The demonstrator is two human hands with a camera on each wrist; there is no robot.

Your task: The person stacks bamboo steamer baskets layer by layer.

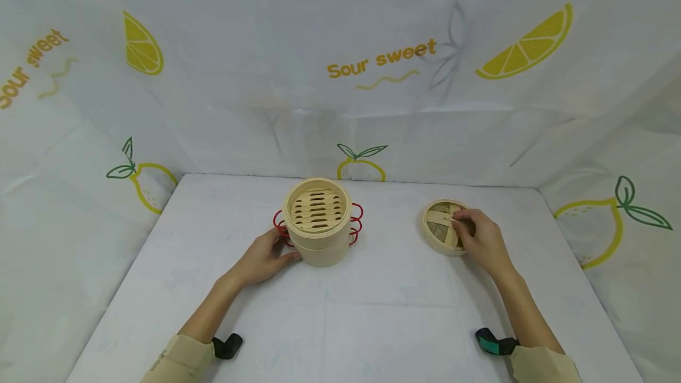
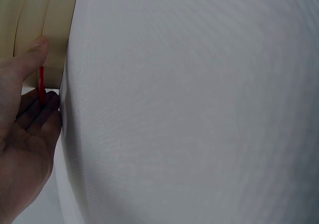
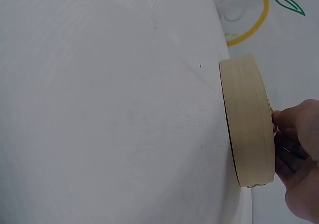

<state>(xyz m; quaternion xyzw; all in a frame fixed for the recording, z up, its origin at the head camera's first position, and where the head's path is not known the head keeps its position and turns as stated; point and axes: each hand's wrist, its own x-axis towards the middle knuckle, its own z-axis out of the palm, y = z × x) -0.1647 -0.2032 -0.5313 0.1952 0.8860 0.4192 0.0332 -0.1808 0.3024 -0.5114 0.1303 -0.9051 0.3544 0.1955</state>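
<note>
A stack of round bamboo steamer baskets [image 1: 321, 244] stands left of centre on the table, its slatted tier facing up and red loop handles [image 1: 356, 233] at both sides. My left hand [image 1: 264, 259] is at the stack's left side. In the left wrist view, the thumb touches the basket wall [image 2: 56, 45], and loosely bent fingers lie by a red loop [image 2: 41, 82]. To the right, my right hand [image 1: 483, 242] pinches the small handle on top of the bamboo steamer lid [image 1: 435, 231]. The right wrist view shows the lid side-on, close against the tabletop; whether it touches is unclear.
White cloth covers the table [image 1: 372, 312] and hangs behind as a backdrop [image 1: 298, 87] with lemon prints and lettering. A dark strap piece [image 1: 227, 346] sits by the left wrist, another dark and green one [image 1: 496, 343] by the right.
</note>
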